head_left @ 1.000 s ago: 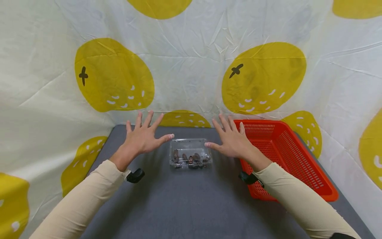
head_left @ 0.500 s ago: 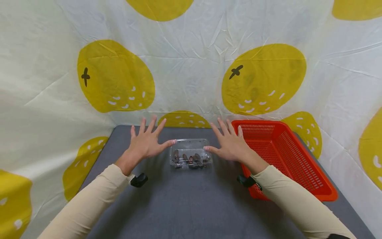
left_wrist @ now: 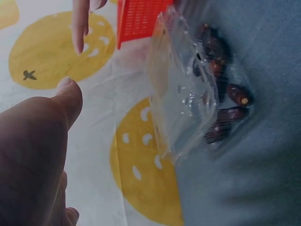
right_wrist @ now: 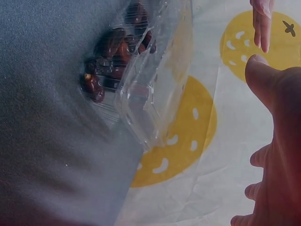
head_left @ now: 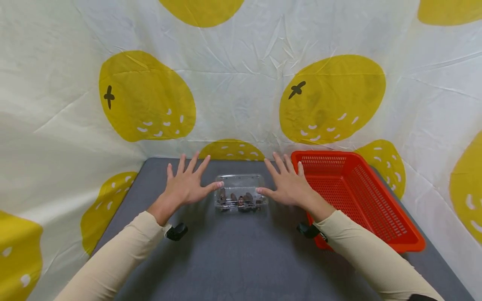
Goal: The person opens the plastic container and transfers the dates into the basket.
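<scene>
A clear plastic clamshell box (head_left: 241,182) stands on the grey table between both hands, its lid raised at the back. Several dark brown dates (left_wrist: 240,95) lie inside, showing glossy in both wrist views. To the left of the box, my left hand (head_left: 184,184) hovers with fingers spread and thumb pointing at the box. My right hand (head_left: 288,184) mirrors it on the other side, fingers spread, holding nothing. Both thumb tips overlap the box's edges in the head view, though the wrist views show a gap between hand and box.
A red perforated plastic basket (head_left: 376,205) sits at the right of the grey table (head_left: 233,259), partly behind the right forearm. A white cloth with yellow fruit prints (head_left: 241,104) hangs behind the table and along its sides.
Both hands have come down slightly toward the table. The left hand has also shifted a little to the right, the right hand slightly left. Box and basket stay in place.
</scene>
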`<state>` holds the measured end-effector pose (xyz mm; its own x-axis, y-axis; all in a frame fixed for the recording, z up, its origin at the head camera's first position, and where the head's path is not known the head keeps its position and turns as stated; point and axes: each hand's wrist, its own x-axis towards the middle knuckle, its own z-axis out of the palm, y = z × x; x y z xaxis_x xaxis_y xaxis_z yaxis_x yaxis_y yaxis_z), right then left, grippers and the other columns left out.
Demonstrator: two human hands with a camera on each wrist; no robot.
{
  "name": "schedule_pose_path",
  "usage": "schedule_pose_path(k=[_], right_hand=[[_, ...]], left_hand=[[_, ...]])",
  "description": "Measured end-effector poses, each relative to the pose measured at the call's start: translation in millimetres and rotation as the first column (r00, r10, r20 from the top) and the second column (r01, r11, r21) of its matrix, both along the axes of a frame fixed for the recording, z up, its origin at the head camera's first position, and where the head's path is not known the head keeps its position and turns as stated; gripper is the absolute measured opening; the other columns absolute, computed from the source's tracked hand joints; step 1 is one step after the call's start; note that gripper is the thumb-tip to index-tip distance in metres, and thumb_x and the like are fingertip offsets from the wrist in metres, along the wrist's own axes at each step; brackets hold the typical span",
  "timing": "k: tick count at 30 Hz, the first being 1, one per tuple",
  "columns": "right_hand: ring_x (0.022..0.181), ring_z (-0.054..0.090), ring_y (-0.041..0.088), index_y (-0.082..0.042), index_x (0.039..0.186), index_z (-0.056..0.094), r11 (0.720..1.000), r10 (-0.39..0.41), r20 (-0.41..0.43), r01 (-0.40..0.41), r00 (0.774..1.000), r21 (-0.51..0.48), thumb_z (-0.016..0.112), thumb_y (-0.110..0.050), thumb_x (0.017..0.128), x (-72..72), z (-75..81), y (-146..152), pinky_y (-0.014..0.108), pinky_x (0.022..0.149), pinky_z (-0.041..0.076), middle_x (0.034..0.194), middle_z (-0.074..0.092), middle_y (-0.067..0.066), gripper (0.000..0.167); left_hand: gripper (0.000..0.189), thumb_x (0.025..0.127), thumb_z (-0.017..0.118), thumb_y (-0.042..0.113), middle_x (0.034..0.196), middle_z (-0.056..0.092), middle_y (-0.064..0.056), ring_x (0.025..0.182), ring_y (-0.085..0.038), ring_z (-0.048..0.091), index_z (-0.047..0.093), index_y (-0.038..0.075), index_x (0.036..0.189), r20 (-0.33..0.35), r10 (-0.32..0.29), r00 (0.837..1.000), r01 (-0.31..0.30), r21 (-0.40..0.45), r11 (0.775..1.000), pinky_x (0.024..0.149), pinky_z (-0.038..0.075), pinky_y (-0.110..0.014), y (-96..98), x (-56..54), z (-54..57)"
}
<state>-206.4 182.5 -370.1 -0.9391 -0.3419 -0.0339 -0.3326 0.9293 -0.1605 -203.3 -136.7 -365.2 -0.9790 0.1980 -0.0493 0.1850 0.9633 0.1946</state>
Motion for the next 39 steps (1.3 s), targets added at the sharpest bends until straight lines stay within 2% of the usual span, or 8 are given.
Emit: schedule_pose_path(k=[8, 14, 21, 32, 39], right_hand=[[0.162, -0.003, 0.048, -0.021, 0.169, 0.013, 1.0, -0.007, -0.014, 0.007, 1.0, 0.007, 0.056, -0.073, 0.092, 2.6, -6.7, -2.8, 0.078, 0.125, 0.0, 0.177, -0.001, 0.014, 0.103], [0.162, -0.003, 0.046, -0.021, 0.169, 0.012, 1.0, -0.013, -0.005, 0.013, 1.0, 0.013, 0.056, -0.075, 0.092, 3.9, -13.0, -3.3, 0.078, 0.126, 0.001, 0.177, -0.002, 0.013, 0.104], [0.162, 0.003, 0.048, -0.02, 0.168, 0.015, 1.0, 0.0, -0.032, 0.0, 0.999, 0.021, 0.056, -0.075, 0.092, 5.9, -19.6, -2.9, 0.078, 0.126, 0.005, 0.177, 0.004, 0.015, 0.103], [0.162, 0.005, 0.048, -0.018, 0.168, 0.016, 1.0, 0.008, -0.006, -0.008, 1.0, 0.014, 0.057, -0.075, 0.091, 8.0, -23.0, -4.6, 0.078, 0.126, 0.005, 0.177, 0.004, 0.015, 0.104], [0.162, 0.004, 0.047, -0.019, 0.169, 0.012, 1.0, 0.0, 0.01, 0.0, 1.0, 0.005, 0.056, -0.075, 0.092, 8.6, -27.8, -5.9, 0.077, 0.126, 0.004, 0.177, 0.001, 0.015, 0.104]], left_hand=[[0.1, 0.09, 0.043, 0.087, 0.178, -0.006, -0.005, 0.162, -0.047, -0.006, 0.004, 0.036, 0.167, -0.017, 0.007, 1.0, -0.007, -0.007, 1.0, 0.123, -0.003, -0.081, 0.3, 1.6, -9.0], [0.1, 0.09, 0.042, 0.088, 0.178, -0.008, -0.004, 0.162, -0.046, -0.008, 0.003, 0.037, 0.167, -0.002, 0.008, 1.0, -0.008, 0.001, 1.0, 0.124, -0.005, -0.08, 0.5, 2.9, -15.2], [0.101, 0.09, 0.041, 0.088, 0.178, -0.007, -0.004, 0.163, -0.046, -0.007, 0.003, 0.037, 0.167, 0.003, 0.008, 1.0, -0.008, 0.012, 1.0, 0.125, -0.005, -0.078, 1.9, 4.9, -20.2], [0.101, 0.09, 0.043, 0.087, 0.178, -0.005, -0.003, 0.163, -0.045, -0.007, 0.005, 0.035, 0.168, 0.016, 0.0, 1.0, 0.0, 0.036, 0.999, 0.126, -0.005, -0.077, 0.5, 6.1, -26.9], [0.099, 0.091, 0.043, 0.086, 0.178, 0.001, -0.006, 0.163, -0.046, -0.005, 0.006, 0.035, 0.168, 0.021, -0.002, 1.0, 0.002, 0.035, 0.999, 0.127, -0.003, -0.076, -0.3, 6.7, -31.8]])
